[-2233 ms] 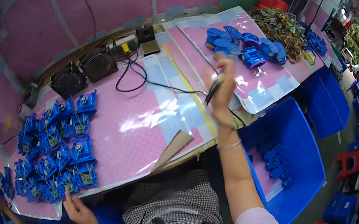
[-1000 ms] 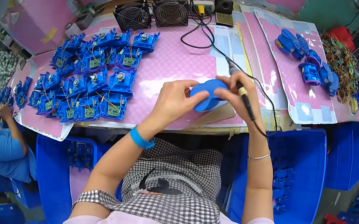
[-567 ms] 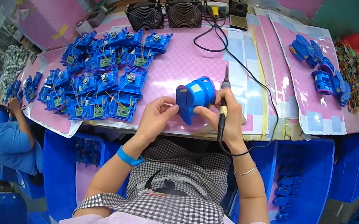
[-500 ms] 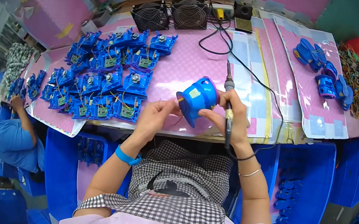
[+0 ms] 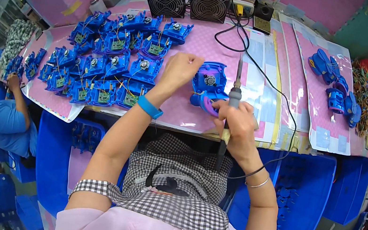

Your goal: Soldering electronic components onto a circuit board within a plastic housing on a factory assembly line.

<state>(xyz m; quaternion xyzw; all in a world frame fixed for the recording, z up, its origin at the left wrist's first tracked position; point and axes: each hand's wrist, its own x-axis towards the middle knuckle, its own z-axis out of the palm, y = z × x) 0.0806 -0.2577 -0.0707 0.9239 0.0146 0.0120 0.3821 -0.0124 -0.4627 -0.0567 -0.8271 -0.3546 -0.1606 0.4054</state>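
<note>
My right hand point(image 5: 239, 128) is closed around a soldering iron point(image 5: 234, 94), its metal tip pointing away from me. The fingers of that hand also touch the near, purple-edged part of a blue plastic housing point(image 5: 208, 83). This housing lies opened up on the pink table covering, with a round metal speaker-like part showing inside. My left hand point(image 5: 182, 69) is closed at the housing's far left edge, fingertips curled together; whatever they pinch is too small or hidden to make out. To its left stand several rows of similar blue housings point(image 5: 115, 62) with green circuit boards and thin wires.
Two black fans point(image 5: 166, 2) stand at the back beside a soldering iron stand point(image 5: 263, 12). The iron's black cable point(image 5: 269, 82) loops across the table's right side. More blue parts point(image 5: 336, 97) and a wire heap point(image 5: 366, 90) lie far right. Blue bins point(image 5: 302, 199) sit below; a person point(image 5: 7, 117) works at left.
The blue housing, earlier held closed with its rounded outside up, now lies opened with its inside showing. My left hand has moved away from me. The view has shifted slightly.
</note>
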